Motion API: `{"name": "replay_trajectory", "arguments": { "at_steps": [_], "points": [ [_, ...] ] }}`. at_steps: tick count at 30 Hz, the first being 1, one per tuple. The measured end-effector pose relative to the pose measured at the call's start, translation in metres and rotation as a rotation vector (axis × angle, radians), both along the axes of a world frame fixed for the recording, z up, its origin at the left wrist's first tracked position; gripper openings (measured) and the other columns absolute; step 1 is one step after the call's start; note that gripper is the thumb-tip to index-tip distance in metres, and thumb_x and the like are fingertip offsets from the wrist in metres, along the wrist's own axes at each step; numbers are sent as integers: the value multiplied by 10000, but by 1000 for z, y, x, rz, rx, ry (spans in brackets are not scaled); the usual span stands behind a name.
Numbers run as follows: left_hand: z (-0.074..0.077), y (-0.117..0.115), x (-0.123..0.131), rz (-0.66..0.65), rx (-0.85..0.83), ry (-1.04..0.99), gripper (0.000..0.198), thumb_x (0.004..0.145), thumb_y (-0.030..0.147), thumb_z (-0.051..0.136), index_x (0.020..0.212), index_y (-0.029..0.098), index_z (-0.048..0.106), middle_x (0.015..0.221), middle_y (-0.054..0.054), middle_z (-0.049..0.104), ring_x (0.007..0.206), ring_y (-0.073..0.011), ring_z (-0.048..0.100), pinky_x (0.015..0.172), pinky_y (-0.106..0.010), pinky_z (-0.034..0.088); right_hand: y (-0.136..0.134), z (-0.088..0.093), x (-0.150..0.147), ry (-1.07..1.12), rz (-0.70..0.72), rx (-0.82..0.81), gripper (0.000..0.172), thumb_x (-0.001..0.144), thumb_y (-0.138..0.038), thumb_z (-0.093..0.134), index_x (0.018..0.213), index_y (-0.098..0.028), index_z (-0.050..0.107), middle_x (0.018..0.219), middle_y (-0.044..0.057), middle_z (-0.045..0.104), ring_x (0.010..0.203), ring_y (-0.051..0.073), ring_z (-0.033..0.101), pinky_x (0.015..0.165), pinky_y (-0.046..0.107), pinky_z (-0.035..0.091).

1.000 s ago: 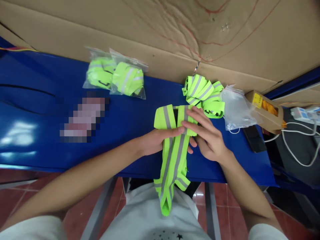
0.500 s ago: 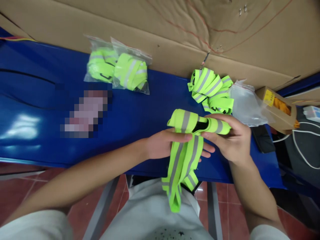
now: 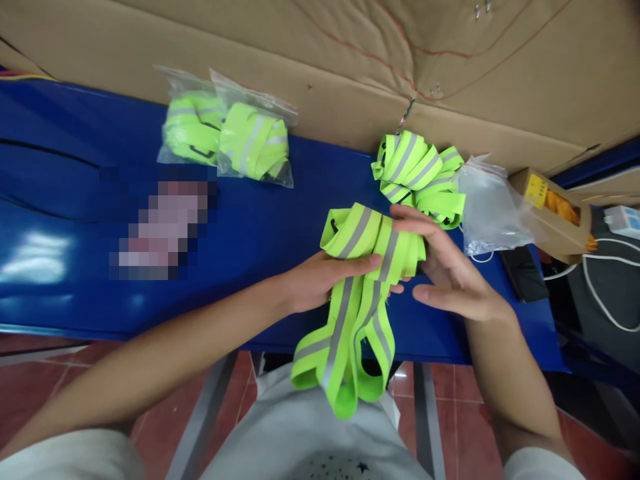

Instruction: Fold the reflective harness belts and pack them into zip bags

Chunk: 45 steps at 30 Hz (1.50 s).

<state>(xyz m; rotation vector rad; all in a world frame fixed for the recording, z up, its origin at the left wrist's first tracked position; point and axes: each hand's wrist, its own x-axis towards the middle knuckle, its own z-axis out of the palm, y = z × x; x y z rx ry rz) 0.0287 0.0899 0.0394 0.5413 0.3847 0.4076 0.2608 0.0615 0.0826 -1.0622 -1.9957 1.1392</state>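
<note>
My left hand (image 3: pixel 320 280) grips a neon-yellow strap with grey reflective stripes (image 3: pixel 355 293), thumb pressed across its folded top. The strap's loops hang down past the blue table's (image 3: pixel 75 200) front edge, over my white shirt. My right hand (image 3: pixel 450 270) touches the folded part from the right, its fingers laid over the fold and the thumb held apart. Just behind my hands lies a loose bundle of the same strap (image 3: pixel 417 175).
Two clear bags with folded neon straps (image 3: pixel 227 137) lie at the table's back left. Empty clear bags (image 3: pixel 493 207), a small cardboard box (image 3: pixel 553 213), a dark phone (image 3: pixel 524 273) and white cables (image 3: pixel 607 293) sit to the right. A cardboard sheet (image 3: pixel 320 60) lines the back.
The top of the strap has been folded over again into a thicker wad. My right hand has gone from pinching the end to lying over the fold. The hanging loops have spread.
</note>
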Motion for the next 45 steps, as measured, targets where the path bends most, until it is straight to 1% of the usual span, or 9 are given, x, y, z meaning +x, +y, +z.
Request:
{"name": "replay_trajectory", "arguments": {
  "at_steps": [4,7,10,15,22,26,29,37,45],
  "points": [
    [1,-4,1,84,47,46,346,860,322,839,1164,170,768,1112,-123,809,971,-240,787,875,-348,621,2,-14,-12,180,-194,-191,712,809,-488,844,1437,-324,551,1224,39,723,897,213,750,671,308,654],
    [2,-5,2,41,42,36,412,847,315,847,1219,171,744,1155,-137,798,1039,-278,776,921,-397,610,0,-17,-22,198,-296,-203,482,783,-452,873,1195,-288,683,803,-44,704,561,144,662,480,262,583],
    [2,-4,3,-39,24,-38,437,813,311,860,1210,168,745,1143,-144,798,1053,-295,770,893,-386,611,-7,-12,-27,182,-395,-62,423,797,-407,866,1175,-305,704,827,-32,717,495,129,617,428,269,563],
    [-5,-6,1,-38,66,-123,512,780,520,850,1144,168,774,1065,-128,804,982,-280,774,845,-340,613,-17,-10,-25,92,-474,300,402,861,-292,801,1248,-343,705,1189,46,761,814,239,763,701,402,684],
    [-3,-10,-4,7,83,-144,862,609,879,747,1136,197,753,1031,-102,801,1076,-337,747,822,-363,605,-7,-22,-16,5,-216,615,413,950,-237,651,1323,-411,682,1323,-3,727,1300,323,654,1117,581,542],
    [6,-5,-9,94,-1,-47,481,733,470,828,1114,188,748,1018,-76,804,1026,-296,751,849,-351,590,1,-8,-5,-129,-26,396,422,938,-223,661,1328,-384,659,1568,-16,545,1558,313,376,1281,610,329],
    [8,-1,-9,127,-32,14,539,679,274,792,1201,169,707,1033,-85,794,961,-294,746,817,-368,590,4,3,3,-88,156,93,543,918,-337,737,1437,-342,576,1715,16,323,1618,310,229,1302,556,290],
    [9,-4,-7,164,94,142,940,593,89,803,1428,319,438,1008,25,668,828,-181,674,732,-300,556,6,-10,-9,39,-104,-181,627,857,-418,822,1431,-300,599,1466,66,635,1323,278,629,1110,418,532],
    [-2,-7,-3,126,36,136,1063,595,110,826,1496,381,332,1176,-3,636,918,-204,676,820,-337,544,1,-9,-16,103,-184,-293,567,779,-384,885,1301,-274,690,1265,37,737,1064,249,723,889,374,621]
  ]
}}
